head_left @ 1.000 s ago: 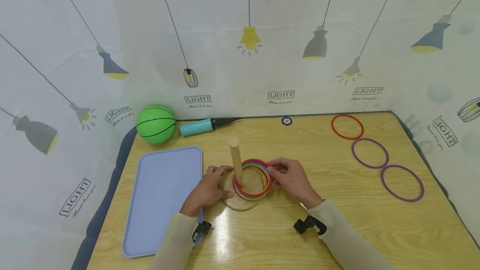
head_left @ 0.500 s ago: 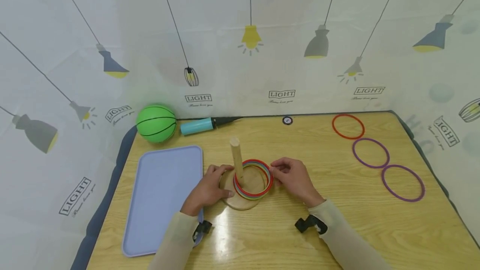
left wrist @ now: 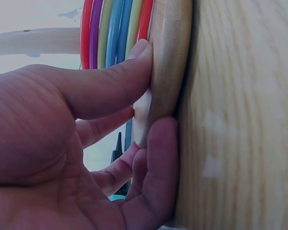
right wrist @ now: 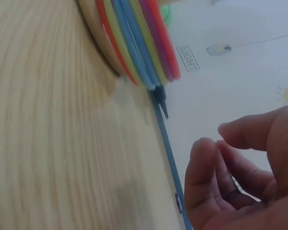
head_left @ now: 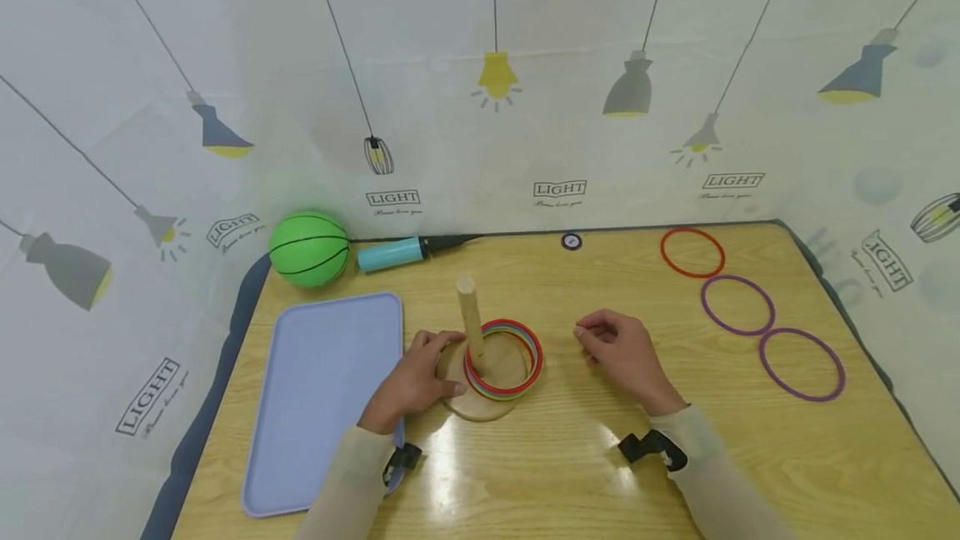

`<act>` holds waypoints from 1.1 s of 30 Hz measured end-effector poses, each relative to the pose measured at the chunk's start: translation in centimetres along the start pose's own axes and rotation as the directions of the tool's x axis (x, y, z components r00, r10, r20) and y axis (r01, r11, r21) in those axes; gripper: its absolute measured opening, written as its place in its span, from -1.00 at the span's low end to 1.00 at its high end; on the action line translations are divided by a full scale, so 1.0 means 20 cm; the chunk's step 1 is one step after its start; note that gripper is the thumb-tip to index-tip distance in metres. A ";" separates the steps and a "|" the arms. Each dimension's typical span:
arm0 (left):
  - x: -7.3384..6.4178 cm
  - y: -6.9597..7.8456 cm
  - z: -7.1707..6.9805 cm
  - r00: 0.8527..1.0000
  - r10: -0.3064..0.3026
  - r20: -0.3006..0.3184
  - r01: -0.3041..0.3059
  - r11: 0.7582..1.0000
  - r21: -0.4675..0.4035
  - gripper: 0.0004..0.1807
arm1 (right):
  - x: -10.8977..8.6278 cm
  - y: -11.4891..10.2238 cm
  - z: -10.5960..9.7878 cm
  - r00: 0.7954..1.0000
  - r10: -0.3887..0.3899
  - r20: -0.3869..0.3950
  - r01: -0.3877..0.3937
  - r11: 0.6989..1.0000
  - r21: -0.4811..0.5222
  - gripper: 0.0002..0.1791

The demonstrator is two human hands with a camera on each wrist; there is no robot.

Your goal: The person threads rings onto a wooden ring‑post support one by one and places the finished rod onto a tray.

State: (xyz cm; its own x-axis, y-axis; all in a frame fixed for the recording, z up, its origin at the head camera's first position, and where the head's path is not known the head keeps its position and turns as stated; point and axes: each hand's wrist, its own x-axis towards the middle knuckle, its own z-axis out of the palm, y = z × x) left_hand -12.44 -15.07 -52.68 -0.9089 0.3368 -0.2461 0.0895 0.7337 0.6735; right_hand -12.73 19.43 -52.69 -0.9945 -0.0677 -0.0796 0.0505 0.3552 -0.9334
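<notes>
A round wooden base (head_left: 450, 365) with an upright wooden peg (head_left: 470, 319) stands mid-table. Around the peg lies a stack of coloured rings (right wrist: 141, 45), red uppermost, with purple, yellow and blue below and another red at the bottom. My left hand (head_left: 414, 383) grips the base's left rim; in the left wrist view its thumb (left wrist: 110, 88) presses on the upper face and a finger curls at the edge. To the right of the stack, apart from it, my right hand (head_left: 624, 357) hovers with bent, relaxed fingers, holding nothing. A gap shows between its thumb and fingertips.
Loose on the right side lie a red ring (head_left: 662, 252) and two purple rings (head_left: 702, 302). A lavender tray (head_left: 326, 407) is at left, partly under the left forearm. Behind it are a green ball (head_left: 309, 248) and a blue hand pump (head_left: 392, 254).
My right hand has let go of the ring stack and moved right, away from it. My left hand stays on the base, and the rings remain around the peg.
</notes>
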 end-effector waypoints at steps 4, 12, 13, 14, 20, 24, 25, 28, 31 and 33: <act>0.00 0.00 0.00 1.000 -0.002 -0.002 0.002 1.000 -0.011 -0.19 | -0.02 0.02 -0.08 1.000 -0.012 -0.012 0.011 0.999 -0.047 -0.71; -0.01 0.01 0.00 1.000 -0.018 0.001 0.018 0.999 -0.030 -0.20 | -0.06 0.09 -0.27 0.998 -0.004 -0.061 -0.007 0.985 -0.173 -0.62; -0.01 0.01 0.00 1.000 -0.020 0.003 0.020 0.999 -0.033 -0.20 | -0.07 0.10 -0.29 0.998 -0.004 -0.068 -0.009 0.983 -0.186 -0.60; -0.01 0.01 0.00 1.000 -0.022 0.004 0.023 0.999 -0.035 -0.20 | -0.08 0.11 -0.32 0.997 -0.008 -0.076 -0.007 0.981 -0.192 -0.59; -0.01 0.01 0.00 1.000 -0.027 -0.002 0.026 0.999 -0.034 -0.20 | -0.11 0.16 -0.49 0.988 -0.044 -0.147 0.004 0.966 -0.259 -0.58; -0.01 0.01 0.00 1.000 -0.022 -0.001 0.022 1.000 -0.023 -0.20 | -0.13 0.22 -0.61 0.977 -0.067 -0.201 -0.002 0.945 -0.327 -0.61; -0.01 0.01 0.00 1.000 -0.021 0.000 0.021 1.000 -0.023 -0.20 | -0.14 0.23 -0.64 0.975 -0.072 -0.210 -0.003 0.941 -0.340 -0.61; 0.00 0.01 -0.01 1.000 -0.012 0.001 0.012 1.000 -0.016 -0.20 | -0.17 0.25 -0.73 0.967 -0.083 -0.241 -0.008 0.934 -0.357 -0.62; -0.01 0.01 -0.01 1.000 -0.006 0.005 0.007 1.000 -0.018 -0.19 | -0.20 0.27 -0.81 0.960 -0.060 -0.272 -0.040 0.937 -0.347 -0.60; 0.00 0.01 0.00 1.000 -0.004 0.008 0.004 1.000 -0.020 -0.20 | -0.21 0.30 -0.86 0.955 -0.033 -0.296 -0.074 0.937 -0.342 -0.58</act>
State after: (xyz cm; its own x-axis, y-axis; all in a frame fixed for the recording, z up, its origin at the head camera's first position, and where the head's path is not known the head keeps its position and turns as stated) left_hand -12.38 -15.03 -52.47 -0.9059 0.3386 -0.2546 0.0774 0.7232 0.6863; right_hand -9.74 37.90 -51.84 -0.9781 0.2000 0.0584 0.0895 0.6565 -0.7490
